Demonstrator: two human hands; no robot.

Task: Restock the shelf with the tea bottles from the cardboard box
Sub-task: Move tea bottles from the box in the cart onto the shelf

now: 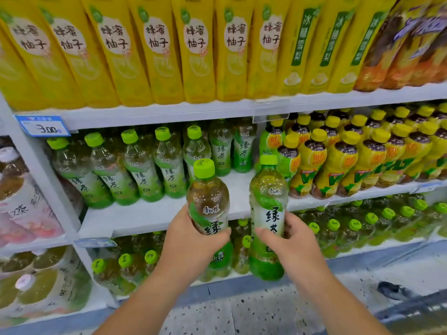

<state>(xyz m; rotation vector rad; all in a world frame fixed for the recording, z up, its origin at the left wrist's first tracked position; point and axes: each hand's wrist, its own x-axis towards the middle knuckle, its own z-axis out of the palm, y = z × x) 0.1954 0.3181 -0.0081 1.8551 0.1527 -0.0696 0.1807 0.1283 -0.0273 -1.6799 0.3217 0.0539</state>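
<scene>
My left hand [191,240] grips a green tea bottle [208,197] with a lime cap, held upright just in front of the middle shelf [135,218]. Beside it, my right hand [290,240] grips a second green tea bottle [267,213], also upright. Both bottles hover before the shelf's bare front strip. A row of the same green tea bottles [142,172] stands further back on that shelf, with a gap behind the held bottles. The cardboard box is not in view.
Yellow-capped lemon tea bottles [358,160] fill the shelf's right half. Tall yellow bottles [157,49] line the upper shelf, and more green-capped bottles [362,226] sit on the lower shelf. A price tag [42,126] hangs at left. Speckled floor [242,313] lies below.
</scene>
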